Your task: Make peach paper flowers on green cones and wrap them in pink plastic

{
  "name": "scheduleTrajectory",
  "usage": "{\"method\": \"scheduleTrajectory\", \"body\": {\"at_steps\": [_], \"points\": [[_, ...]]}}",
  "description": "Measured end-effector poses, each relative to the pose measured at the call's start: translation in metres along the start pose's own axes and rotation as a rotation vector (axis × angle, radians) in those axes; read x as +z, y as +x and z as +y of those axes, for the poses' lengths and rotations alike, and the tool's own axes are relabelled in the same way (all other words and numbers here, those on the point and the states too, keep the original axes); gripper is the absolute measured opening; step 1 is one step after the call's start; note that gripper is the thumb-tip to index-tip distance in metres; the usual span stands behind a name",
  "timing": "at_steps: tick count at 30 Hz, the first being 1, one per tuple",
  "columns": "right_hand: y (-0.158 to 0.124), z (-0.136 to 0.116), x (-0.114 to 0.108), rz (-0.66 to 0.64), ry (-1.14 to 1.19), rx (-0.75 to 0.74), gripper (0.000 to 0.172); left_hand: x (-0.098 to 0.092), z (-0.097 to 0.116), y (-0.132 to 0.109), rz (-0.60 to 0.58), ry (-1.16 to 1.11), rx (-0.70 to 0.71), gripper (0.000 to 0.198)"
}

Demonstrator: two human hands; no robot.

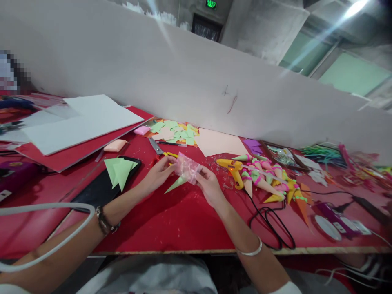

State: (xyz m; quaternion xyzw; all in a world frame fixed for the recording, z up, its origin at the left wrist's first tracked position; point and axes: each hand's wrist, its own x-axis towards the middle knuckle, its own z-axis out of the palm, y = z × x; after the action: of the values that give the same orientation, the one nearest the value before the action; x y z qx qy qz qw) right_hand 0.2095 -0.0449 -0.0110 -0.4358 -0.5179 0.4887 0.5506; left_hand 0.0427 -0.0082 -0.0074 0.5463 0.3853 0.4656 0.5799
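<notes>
A small clear pinkish plastic bag (186,166) is stretched between my two hands above the red table. My left hand (161,173) pinches its left edge, and my right hand (210,184) grips the right edge. What lies inside the bag is too small to make out. Just below it, a light green paper cone (175,185) rests on the table, its point toward the lower left. Scissors (157,148) with red handles lie beyond my left hand. To the right of my right hand is a yellow hot glue gun (234,169).
Several decorated paper cones (266,179) are heaped right of the glue gun, with a looped black cable (272,224) before them. Green paper triangles (119,173) lie on a black tablet-like slab (94,196) at left. Small green paper pieces (177,132) lie near the partition (183,81).
</notes>
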Motion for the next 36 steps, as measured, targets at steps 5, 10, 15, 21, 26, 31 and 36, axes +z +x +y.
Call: {"method": "scheduleTrajectory", "body": {"at_steps": [5,10,15,21,26,31,36], "points": [[-0.012,-0.016,0.008,0.081,-0.374,-0.281,0.011,0.015,0.024,-0.024,0.091,0.678,0.525,0.032],[-0.024,-0.026,0.018,-0.006,-0.687,-0.439,0.012,0.027,0.026,-0.037,-0.169,0.64,0.439,0.011],[-0.021,-0.029,0.02,-0.032,-0.815,-0.487,0.017,0.024,0.021,-0.031,-0.067,0.752,0.448,0.017],[-0.007,-0.037,0.021,0.093,-0.665,-0.482,0.015,0.026,0.038,-0.032,-0.037,0.583,0.581,0.011],[0.005,-0.046,0.021,0.073,-0.489,-0.403,0.014,0.024,0.048,-0.031,-0.195,0.253,0.355,0.012],[0.008,-0.051,0.03,0.029,-0.205,-0.336,0.01,0.026,0.043,-0.024,-0.205,-0.243,0.138,0.017],[0.007,-0.046,0.039,0.156,-0.105,-0.391,0.013,0.03,0.053,-0.019,-0.199,-0.099,0.167,0.017]]}}
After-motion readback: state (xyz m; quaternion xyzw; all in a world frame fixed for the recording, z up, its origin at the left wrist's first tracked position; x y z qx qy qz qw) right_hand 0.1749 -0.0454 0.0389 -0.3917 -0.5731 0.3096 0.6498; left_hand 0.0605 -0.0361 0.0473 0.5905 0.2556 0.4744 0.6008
